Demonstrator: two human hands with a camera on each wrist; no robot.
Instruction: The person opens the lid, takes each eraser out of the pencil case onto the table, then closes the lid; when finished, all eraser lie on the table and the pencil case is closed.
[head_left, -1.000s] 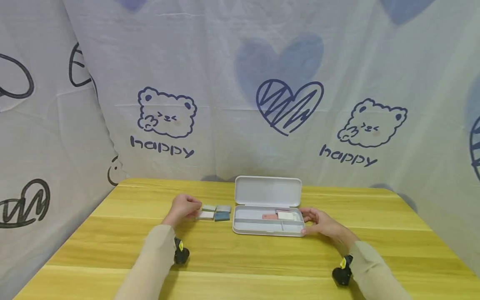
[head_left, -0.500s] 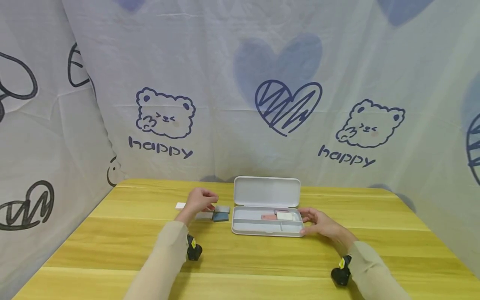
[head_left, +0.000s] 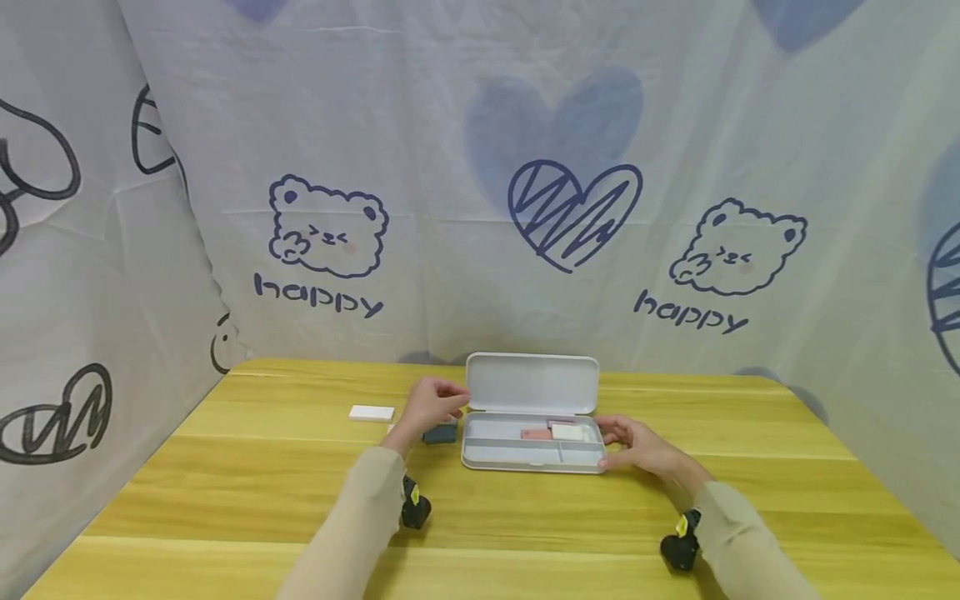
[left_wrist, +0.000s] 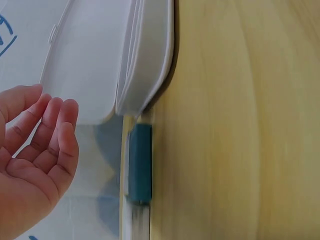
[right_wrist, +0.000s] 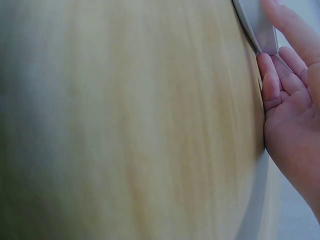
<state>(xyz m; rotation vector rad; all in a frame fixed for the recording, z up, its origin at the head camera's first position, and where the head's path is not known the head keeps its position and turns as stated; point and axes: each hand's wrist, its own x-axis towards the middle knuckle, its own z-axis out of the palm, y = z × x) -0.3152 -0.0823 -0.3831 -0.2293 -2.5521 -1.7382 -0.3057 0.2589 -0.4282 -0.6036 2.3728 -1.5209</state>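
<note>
A white pencil case (head_left: 510, 465) lies on the table, its lid (head_left: 532, 383) raised at the back. Inside, in the rear compartment, are a pink eraser-like block (head_left: 536, 434), a white one (head_left: 567, 432) and a purple one (head_left: 561, 421). My left hand (head_left: 433, 403) is beside the lid's left edge, fingers loosely bent, with nothing visible between them in the left wrist view. Under that hand sits a dark blue block (left_wrist: 141, 162), partly covering its neighbours. My right hand (head_left: 641, 446) grips the right end of the case, thumb at the front corner, fingers on the side.
A white block (head_left: 372, 412) lies alone on the wooden table (head_left: 525, 525), left of my left hand. Behind the table hangs a printed cloth (head_left: 450, 275). More small blocks near the blue one are mostly hidden by my left hand and wrist.
My left hand has moved right, from beside the loose blocks across to the lid's left edge. The white block at the left has come into view. My right hand stays at the case.
</note>
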